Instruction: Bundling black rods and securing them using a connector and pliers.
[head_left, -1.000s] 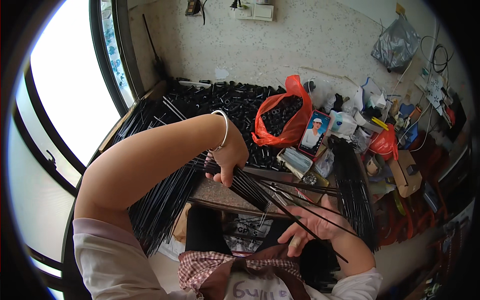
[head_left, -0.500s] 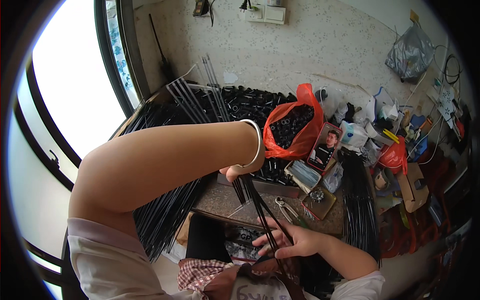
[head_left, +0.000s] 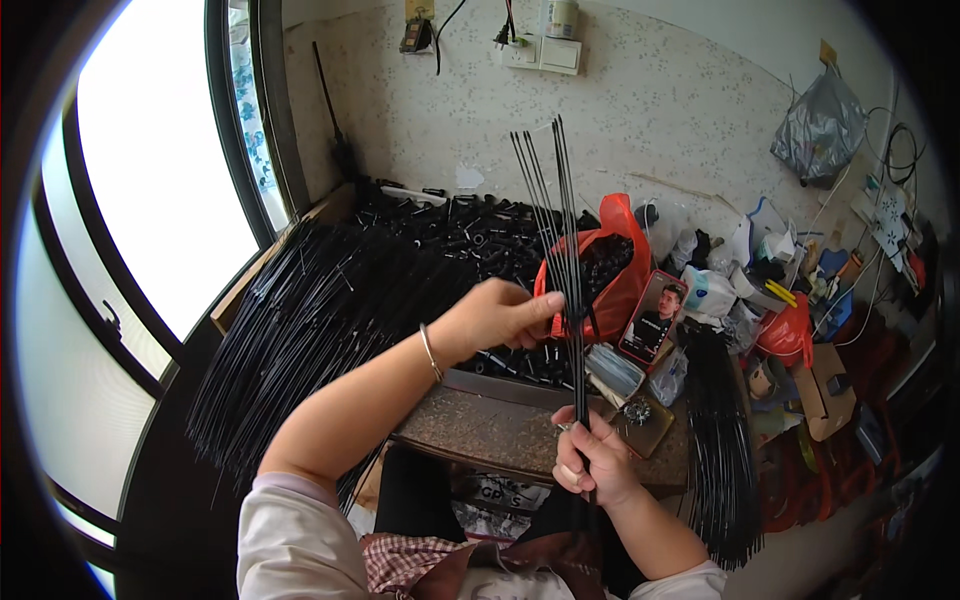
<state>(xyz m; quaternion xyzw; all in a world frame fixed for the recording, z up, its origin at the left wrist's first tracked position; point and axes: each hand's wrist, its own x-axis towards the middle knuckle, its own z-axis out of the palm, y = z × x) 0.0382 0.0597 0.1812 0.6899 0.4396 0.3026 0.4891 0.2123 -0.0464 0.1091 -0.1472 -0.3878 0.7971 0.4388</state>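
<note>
Rods in hand: I saw a thin bundle of black rods [head_left: 562, 250] standing nearly upright over the table [head_left: 480, 430], its tips fanned out against the wall; half a second before it had leaned across the lap at a slant.
Right hand: my view showed the right hand [head_left: 590, 465] closed around the bundle's lower end, just above the lap.
Left hand: the left hand [head_left: 500, 315] had closed on the rods about midway up, fingers pinched (a bracelet sat on that wrist); earlier it was lower and nearer the body.
What the change means: I judged the bundle had been gathered and squared up, ready for evening its ends.
Around it: a big heap of loose black rods [head_left: 310, 330] lay to the left by the window, a second sheaf [head_left: 720, 450] to the right, and a red bag [head_left: 610, 270] of small black parts stood behind the bundle.
</note>
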